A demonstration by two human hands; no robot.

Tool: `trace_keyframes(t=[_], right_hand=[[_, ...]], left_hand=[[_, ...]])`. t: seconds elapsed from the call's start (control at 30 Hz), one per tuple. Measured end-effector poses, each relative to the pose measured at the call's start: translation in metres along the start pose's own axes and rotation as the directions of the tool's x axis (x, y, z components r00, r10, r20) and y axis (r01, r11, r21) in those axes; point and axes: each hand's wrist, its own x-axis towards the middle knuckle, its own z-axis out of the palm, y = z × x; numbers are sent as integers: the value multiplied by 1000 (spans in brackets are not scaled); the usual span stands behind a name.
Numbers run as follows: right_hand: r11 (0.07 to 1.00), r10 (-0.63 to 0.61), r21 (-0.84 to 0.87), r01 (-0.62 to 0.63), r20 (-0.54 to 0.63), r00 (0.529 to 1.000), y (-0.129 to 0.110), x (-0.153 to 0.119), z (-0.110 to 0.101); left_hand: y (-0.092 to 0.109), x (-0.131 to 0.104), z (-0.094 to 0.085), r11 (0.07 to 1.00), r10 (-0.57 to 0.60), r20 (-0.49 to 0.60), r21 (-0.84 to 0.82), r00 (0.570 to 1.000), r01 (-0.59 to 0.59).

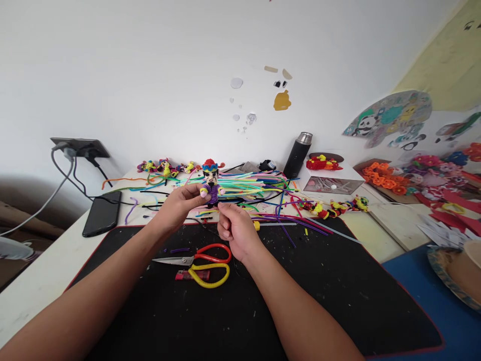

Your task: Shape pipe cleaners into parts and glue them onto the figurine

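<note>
A small pipe-cleaner doll [211, 181] with a red and blue hat, a painted face and a purple body stands upright in front of me. My left hand [188, 200] pinches it at the side of its body. Close under the doll's feet is my right hand [236, 225], its thumb and curled fingers pressed together at the base; whether it grips the feet or something thin is hidden. On the black mat [180, 321] below lie scissors [210, 260] with one red and one yellow handle, partly over a red lighter [184, 275].
Behind the doll lies a pile of coloured pipe cleaners [255, 185]. More small dolls [165, 166] lie at the back left, others [338, 206] at the right. A phone [101, 214], a black thermos [298, 155] and a white box [330, 183] stand or lie around the mat.
</note>
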Motion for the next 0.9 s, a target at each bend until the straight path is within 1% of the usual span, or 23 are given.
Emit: trace_keyframes(t=[0.2, 0.3, 0.4, 0.5, 0.6, 0.73, 0.9], right_hand=[[1000, -1, 9, 1, 7, 1000, 0, 0, 0], [1000, 2, 8, -3, 11, 1000, 0, 0, -1], [1000, 8, 7, -8, 10, 1000, 0, 1, -1], [1000, 9, 2, -9, 12, 1000, 1, 2, -2], [1000, 7, -10, -7, 6, 1000, 2, 2, -3], [999, -3, -39, 3, -9, 1000, 3, 2, -3], [996, -32, -89, 30, -19, 999, 6, 2, -2]], left_hand=[[0, 0, 1, 1000, 2, 7, -5, 1000, -2], [2, -1, 2, 999, 37, -68, 9, 997, -37], [5, -3, 3, 995, 98, -153, 51, 983, -91], [8, -4, 4, 987, 158, -234, 67, 959, -146], [6, -3, 2, 979, 205, -300, 77, 931, -191], [0, 2, -2, 969, 246, -335, 61, 910, -239], [-1, 6, -3, 964, 243, -342, -16, 907, -265]])
